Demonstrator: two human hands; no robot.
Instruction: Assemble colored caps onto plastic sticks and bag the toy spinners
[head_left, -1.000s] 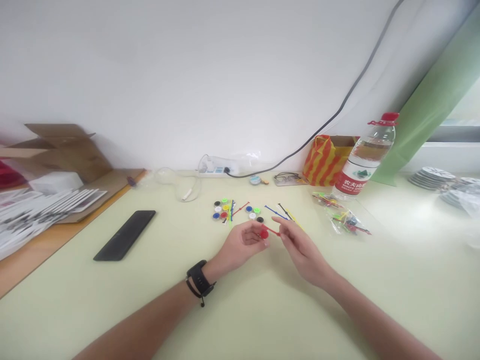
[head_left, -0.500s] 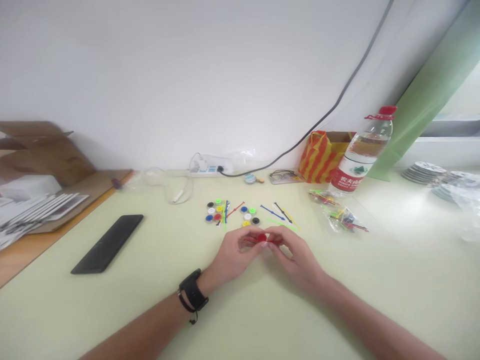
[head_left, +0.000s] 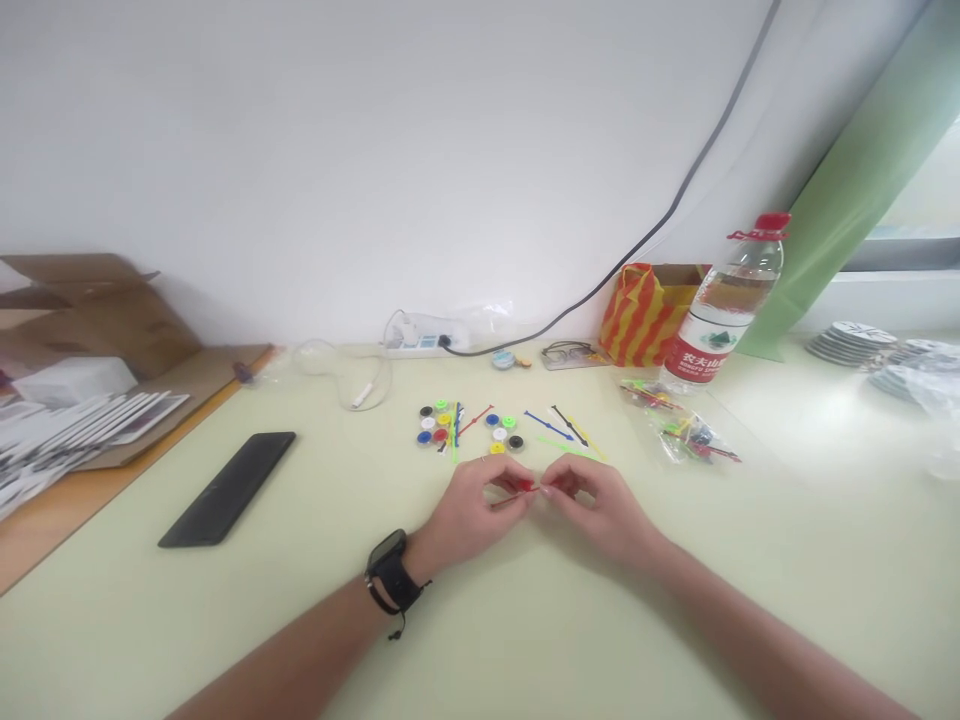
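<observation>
Between thumb and fingers, my left hand (head_left: 476, 505) pinches a small red piece (head_left: 526, 485), with a thin red arrow beside it. My right hand (head_left: 596, 500) is closed close by, its fingertips on the end of the red arrow. Just beyond my left hand lie two groups of coloured round pieces, among them a blue one (head_left: 425, 438) and a black one (head_left: 515, 442). Thin arrows are spread near them, including a red arrow (head_left: 475, 419) and a blue arrow (head_left: 547, 425). The fingers hide part of the red parts.
A black flat case (head_left: 229, 490) lies at left, near a cardboard box (head_left: 97, 310) and stacked cards. At the back are a power strip (head_left: 424, 340) and striped bag (head_left: 637, 315). A water bottle (head_left: 712, 320) stands behind plastic bags of parts (head_left: 694, 435) on the right.
The red round piece has turned and shows less between my fingertips. My right hand has shifted slightly right, with its fingers closer together. The whole view has moved a little.
</observation>
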